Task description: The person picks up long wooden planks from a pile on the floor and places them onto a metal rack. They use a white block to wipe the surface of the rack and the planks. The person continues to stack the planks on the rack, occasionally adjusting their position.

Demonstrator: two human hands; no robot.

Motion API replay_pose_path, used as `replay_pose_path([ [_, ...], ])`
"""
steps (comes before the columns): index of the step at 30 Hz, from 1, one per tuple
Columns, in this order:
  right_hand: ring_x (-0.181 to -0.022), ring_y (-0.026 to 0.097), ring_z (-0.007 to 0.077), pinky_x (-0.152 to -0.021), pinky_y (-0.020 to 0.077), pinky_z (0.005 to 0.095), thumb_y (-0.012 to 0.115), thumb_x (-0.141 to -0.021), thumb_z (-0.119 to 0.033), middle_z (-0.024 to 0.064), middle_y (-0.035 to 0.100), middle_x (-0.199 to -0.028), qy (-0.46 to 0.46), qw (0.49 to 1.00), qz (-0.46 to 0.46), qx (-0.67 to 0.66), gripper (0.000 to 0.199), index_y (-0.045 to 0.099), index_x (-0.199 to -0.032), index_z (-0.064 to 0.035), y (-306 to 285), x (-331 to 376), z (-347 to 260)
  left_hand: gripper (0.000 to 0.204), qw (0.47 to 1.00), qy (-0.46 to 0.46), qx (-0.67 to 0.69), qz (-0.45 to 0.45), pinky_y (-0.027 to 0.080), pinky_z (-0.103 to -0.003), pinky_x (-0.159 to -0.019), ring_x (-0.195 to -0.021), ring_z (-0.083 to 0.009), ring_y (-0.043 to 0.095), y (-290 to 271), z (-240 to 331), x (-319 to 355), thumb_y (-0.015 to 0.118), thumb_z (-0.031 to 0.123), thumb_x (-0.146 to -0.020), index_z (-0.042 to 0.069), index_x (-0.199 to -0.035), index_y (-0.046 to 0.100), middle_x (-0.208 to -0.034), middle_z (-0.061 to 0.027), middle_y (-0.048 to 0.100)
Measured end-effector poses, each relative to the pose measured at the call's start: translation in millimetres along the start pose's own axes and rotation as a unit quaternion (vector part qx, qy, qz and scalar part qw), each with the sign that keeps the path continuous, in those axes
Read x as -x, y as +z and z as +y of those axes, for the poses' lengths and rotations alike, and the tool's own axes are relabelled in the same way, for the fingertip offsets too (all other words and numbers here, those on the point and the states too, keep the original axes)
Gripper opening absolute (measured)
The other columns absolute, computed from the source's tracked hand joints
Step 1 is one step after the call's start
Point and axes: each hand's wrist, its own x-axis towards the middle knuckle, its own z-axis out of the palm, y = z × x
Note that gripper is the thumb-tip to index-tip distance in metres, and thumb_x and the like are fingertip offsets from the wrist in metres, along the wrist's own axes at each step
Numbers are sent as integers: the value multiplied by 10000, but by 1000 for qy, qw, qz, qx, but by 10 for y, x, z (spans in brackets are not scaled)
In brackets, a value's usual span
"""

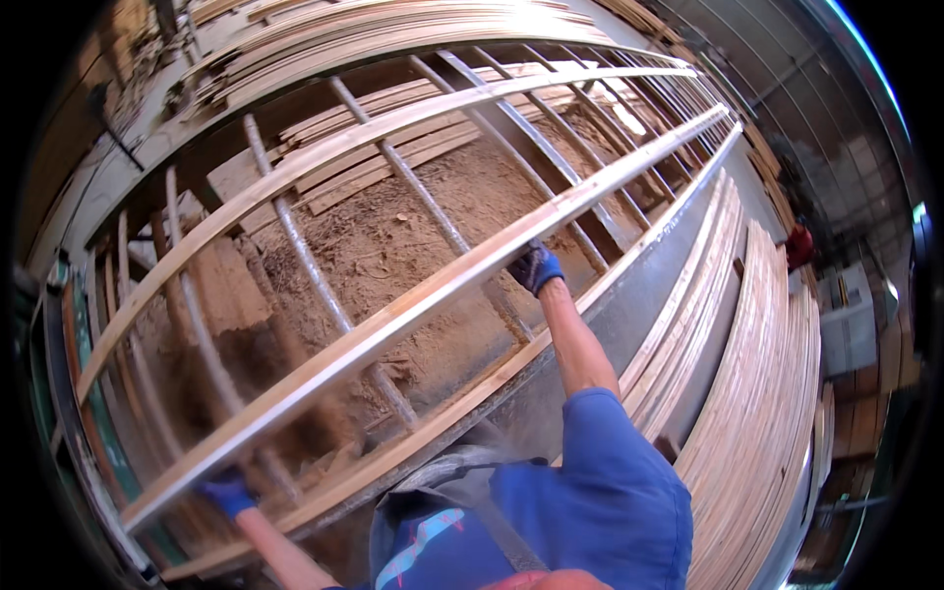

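**A:** Board handling question. Both gloved hands are on one long pale board [413,300] lying across the metal roller bars [300,261] of a rack. The right hand [536,267] is wrapped over the board's near edge about midway along, fingers curled shut on it. The left hand [228,495] is at the low end, also in a blue glove. A second board [324,147] lies farther up the rack, well apart. How would you handle this well?

**B:** I'd say keep the hands spread like that, since a strip this long and thin will probably whip or sag if held from one spot. Let the bars carry the weight and slide it, don't lift. Keep the fingertips off the underside where it meets a bar, that's a pinch spot.

**A:** Left hand grip?

**B:** Can't tell. It's tucked under the board's end, so the fingers are mostly hidden. The far end of the board runs off into glare at top right. The sawdust floor [393,236] under the rack is shadowy, and the stacked planks [757,393] on the right bend with the lens.
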Motion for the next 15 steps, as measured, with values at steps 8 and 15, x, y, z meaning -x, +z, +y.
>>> replay_pose_path([
  [8, -880, 652, 261, -806, 564, 438, 681, -927, -340, 99, 658, -1000, -67, 998, 20, -11, 394, 595, -1160, -35, 230, -183, -21, 881, 990, -15, -141, 0, 403, -418, -1043, -1205, -317, 513, -52, 83, -254, 631, 659, -842, 11, -1409, 444, -1339, -185, 536],
  [15, -863, 617, 156, -802, 533, 304, 734, -900, -269, 60, 669, -1009, -160, 979, 83, 93, 403, 644, -1089, 76, 586, 216, -160, 862, 961, 79, -253, 74, 400, -433, -1044, -1207, -331, 514, 704, -335, 235, 619, 648, -855, 9, -1408, 451, -1343, -197, 535],
])
